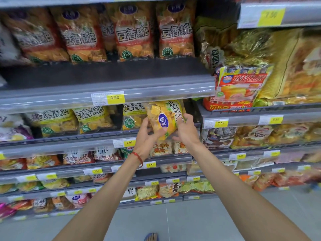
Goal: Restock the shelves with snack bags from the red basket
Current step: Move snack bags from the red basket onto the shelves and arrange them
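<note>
Held yellow snack bag [165, 119]: lower end covered by left hand [147, 134] and right hand [185, 131]; print only partly legible.
Both forearms [231, 197]: cut by the bottom edge.
One sandalled foot [151, 237]: front only, the rest out of frame.
Shelved bags at far left [8, 44]: smeared, labels unreadable.
One upper-right price tag [271, 15]: figures blurred.
Several price tags on lower shelves [173, 180]: too small to read.

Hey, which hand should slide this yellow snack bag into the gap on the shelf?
Probably the right hand: it grips the yellow snack bag on the side nearest the gap, while the left hand cups it from below.
</note>
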### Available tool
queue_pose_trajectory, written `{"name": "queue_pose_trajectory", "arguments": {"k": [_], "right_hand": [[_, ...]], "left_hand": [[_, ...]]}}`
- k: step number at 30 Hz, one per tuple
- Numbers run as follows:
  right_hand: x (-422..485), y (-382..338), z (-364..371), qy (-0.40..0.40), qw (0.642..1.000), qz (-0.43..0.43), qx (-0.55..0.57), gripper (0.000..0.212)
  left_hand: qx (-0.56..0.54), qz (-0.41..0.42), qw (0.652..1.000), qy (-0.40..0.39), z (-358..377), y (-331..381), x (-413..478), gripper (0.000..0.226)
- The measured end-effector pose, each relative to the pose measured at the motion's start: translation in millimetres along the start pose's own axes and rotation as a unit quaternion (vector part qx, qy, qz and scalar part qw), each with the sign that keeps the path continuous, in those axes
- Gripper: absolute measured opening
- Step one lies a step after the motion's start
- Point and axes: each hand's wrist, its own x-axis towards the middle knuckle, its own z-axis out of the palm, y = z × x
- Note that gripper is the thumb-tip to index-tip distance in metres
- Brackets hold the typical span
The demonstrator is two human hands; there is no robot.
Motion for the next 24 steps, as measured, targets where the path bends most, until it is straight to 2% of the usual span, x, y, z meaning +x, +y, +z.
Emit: {"name": "queue_pose_trajectory", "arguments": {"k": [3, 7, 12, 18, 22, 24], "right_hand": [[4, 0, 1, 0.024, 0.995, -0.038, -0.091, 0.048], [13, -7, -9, 0.091, 0.973, -0.084, -0.194, 0.041], [30, -17, -18, 0.050, 0.970, -0.078, -0.225, 0.062], [40, -17, -19, 0.042, 0.975, -0.076, -0.202, 0.065], [44, -5, -11, 0.088, 0.968, -0.072, -0.225, 0.070], [44, -3, -11, 0.104, 0.962, -0.073, -0.242, 0.077]], "left_hand": [[0.046, 0.005, 0.999, 0.025, -3, 1, 18, 0.059], [-0.009, -0.019, 0.997, 0.069, -8, 4, 36, 0.057], [-0.026, 0.022, 0.997, 0.063, -11, 7, 59, 0.043], [-0.044, -0.021, 0.991, 0.122, -4, 20, 90, 0.016], [0.016, -0.018, 0.983, 0.183, -1, 27, 91, 0.015], [0.058, -0.002, 0.969, 0.241, 1, 28, 80, 0.028]]}}
